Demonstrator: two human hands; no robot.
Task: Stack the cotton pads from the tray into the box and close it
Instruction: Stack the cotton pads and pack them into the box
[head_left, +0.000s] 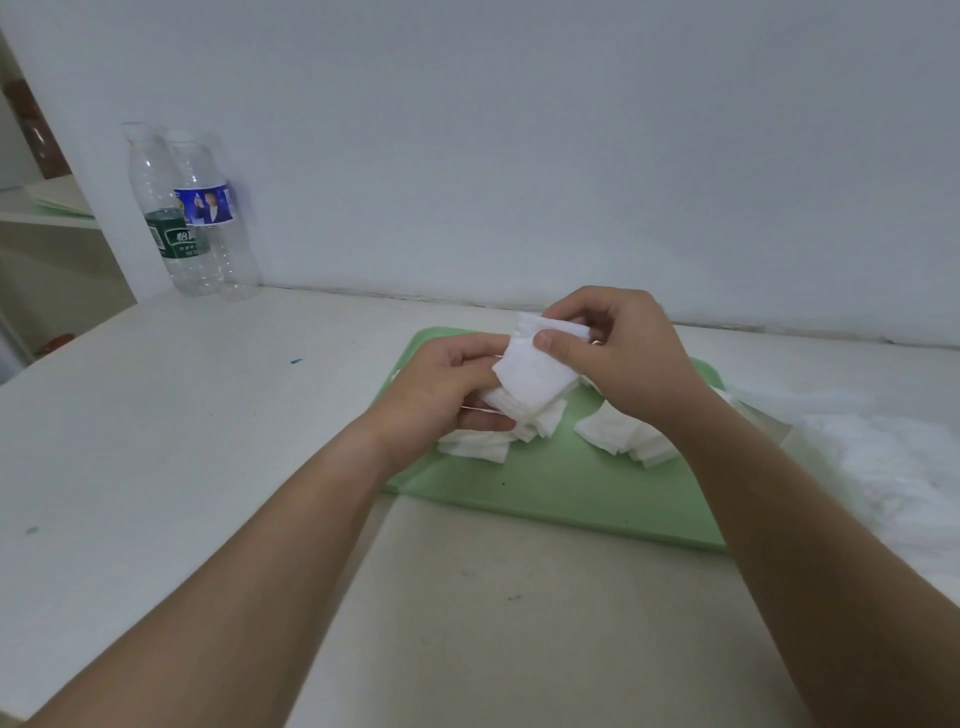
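Note:
A pale green tray (561, 499) lies on the white table. Loose white square cotton pads lie on it in small heaps, one under my left hand (478, 447) and one under my right wrist (618, 431). Both hands hold a stack of cotton pads (530, 374) above the tray. My left hand (441, 384) grips the stack's lower left edge. My right hand (613, 353) pinches its upper right side, thumb on the front face. No box is plainly visible; my hands hide the tray's far part.
Two clear plastic bottles (192, 223) stand at the back left by the wall. A crumpled clear plastic wrapper (872, 441) lies right of the tray. A shelf unit (57, 218) stands at the far left. The table's front stretch (467, 623) is bare.

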